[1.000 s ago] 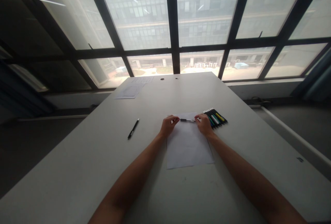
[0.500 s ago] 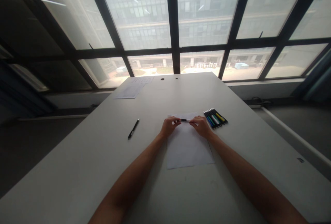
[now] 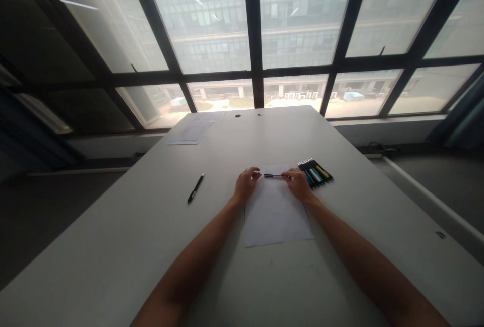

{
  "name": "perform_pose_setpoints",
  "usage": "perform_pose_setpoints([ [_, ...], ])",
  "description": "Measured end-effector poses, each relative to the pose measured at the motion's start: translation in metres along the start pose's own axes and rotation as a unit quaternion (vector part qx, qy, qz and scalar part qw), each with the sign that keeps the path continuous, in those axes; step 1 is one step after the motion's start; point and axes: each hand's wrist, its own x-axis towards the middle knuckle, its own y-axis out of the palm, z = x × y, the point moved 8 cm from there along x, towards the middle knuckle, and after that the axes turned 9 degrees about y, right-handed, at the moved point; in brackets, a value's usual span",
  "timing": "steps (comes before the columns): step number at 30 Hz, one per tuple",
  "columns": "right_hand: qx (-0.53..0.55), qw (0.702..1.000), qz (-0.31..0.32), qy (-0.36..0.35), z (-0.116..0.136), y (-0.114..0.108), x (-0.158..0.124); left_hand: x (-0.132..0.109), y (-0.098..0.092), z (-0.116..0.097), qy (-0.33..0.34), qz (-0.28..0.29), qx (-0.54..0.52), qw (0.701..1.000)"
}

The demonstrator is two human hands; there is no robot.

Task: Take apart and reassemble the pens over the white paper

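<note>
My right hand (image 3: 297,184) grips one end of a slim pen (image 3: 269,176) between thumb and fingers. The pen lies level over the upper part of a white paper sheet (image 3: 278,216), its black section pointing left. Across a small gap from that black end is my left hand (image 3: 247,185), its thumb and fingers pinched together. A tiny dark bit shows at the left fingertips, too small to name. Right beside my right hand lies a row of several pens (image 3: 315,173) with black ends and blue, green, white and yellow parts.
A black pen (image 3: 195,188) lies to the left on the white table (image 3: 151,246). Printed papers (image 3: 191,131) rest at the table's far left edge. A small dark mark (image 3: 440,235) is near the right edge. Large windows (image 3: 215,14) stand behind the table.
My left hand has come away from the pen and shifted slightly left, leaving a gap at the black end. My right hand still holds the pen, moved slightly right.
</note>
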Motion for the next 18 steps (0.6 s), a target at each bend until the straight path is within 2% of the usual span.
perform_pose_setpoints([
  [7, -0.018, 1.000, 0.008, -0.002, 0.0001, 0.0023, -0.0008, 0.0019, 0.0005, -0.0109, 0.070, 0.020, 0.061, 0.995],
  [13, -0.023, 1.000, 0.012, 0.000, -0.0006, 0.0039, -0.0004, 0.0006, 0.0092, -0.0065, 0.076, 0.055, 0.072, 0.993],
  [18, -0.026, 1.000, 0.011, 0.001, -0.0001, 0.0038, -0.0004, 0.0007, 0.0055, -0.0101, 0.077, 0.043, 0.071, 0.994],
])
